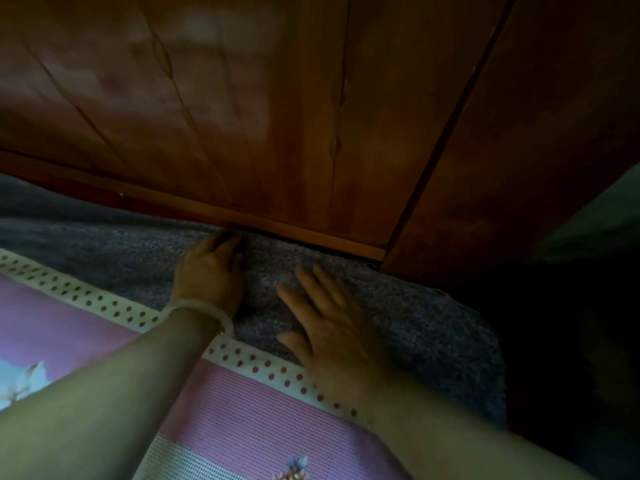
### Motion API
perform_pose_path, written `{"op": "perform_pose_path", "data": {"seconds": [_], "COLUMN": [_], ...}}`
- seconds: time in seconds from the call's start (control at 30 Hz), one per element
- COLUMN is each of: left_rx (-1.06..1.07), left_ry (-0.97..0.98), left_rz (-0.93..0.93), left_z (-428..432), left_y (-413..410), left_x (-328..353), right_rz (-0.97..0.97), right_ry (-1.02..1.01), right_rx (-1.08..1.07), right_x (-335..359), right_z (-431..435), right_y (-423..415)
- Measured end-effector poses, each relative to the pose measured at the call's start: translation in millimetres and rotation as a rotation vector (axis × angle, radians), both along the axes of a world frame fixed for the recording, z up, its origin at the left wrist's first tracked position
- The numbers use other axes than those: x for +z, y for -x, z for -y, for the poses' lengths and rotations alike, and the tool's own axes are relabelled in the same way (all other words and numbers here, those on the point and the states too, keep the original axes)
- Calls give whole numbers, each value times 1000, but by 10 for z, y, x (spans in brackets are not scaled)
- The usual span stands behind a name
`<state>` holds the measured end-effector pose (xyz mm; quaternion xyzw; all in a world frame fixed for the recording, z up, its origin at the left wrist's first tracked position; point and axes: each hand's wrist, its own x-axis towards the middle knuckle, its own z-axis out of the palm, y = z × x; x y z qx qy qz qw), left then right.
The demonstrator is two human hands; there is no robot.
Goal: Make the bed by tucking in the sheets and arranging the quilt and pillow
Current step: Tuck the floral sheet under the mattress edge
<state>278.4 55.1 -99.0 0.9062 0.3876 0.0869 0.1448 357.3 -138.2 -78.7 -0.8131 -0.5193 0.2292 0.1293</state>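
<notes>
At the far edge of the bed, where it meets a dark reddish wooden panel (277, 116), a grey-purple fleecy sheet (415, 317) runs as a wide band from the left edge of the view to a rounded corner on the right. Its nap looks coarse and speckled, and its far edge lies right against the lighter wooden rail (311, 237) at the foot of the panel.

The left hand (211, 271), with a pale bracelet (204, 308) on the wrist, lies palm down on this sheet. Its fingers reach forward to the dark gap under the rail, and their tips are lost in shadow there. The right hand (332, 330) lies flat just beside it, fingers spread and straight, pressing on the fleece, with its heel over the edge of a pink cover (242, 410).

That cover lies nearer the person, on top of the fleecy sheet. It has a fine woven check, a white border (86, 296) with red dots, and a small flower motif (298, 464) at the bottom.
</notes>
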Motion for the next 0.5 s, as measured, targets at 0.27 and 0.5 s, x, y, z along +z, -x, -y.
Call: {"op": "perform_pose_path", "data": {"seconds": [0.27, 0.5], "left_rx": [227, 267], "left_ry": [100, 142], "left_rz": [6, -152], "left_z": [-423, -749], "left_y": [77, 186], "left_x": [38, 155], "right_rz": [164, 185], "right_ry": [-48, -163], "right_rx": [49, 7], "right_x": [-449, -550], "right_z": [-41, -14], "right_y": [-348, -307]}}
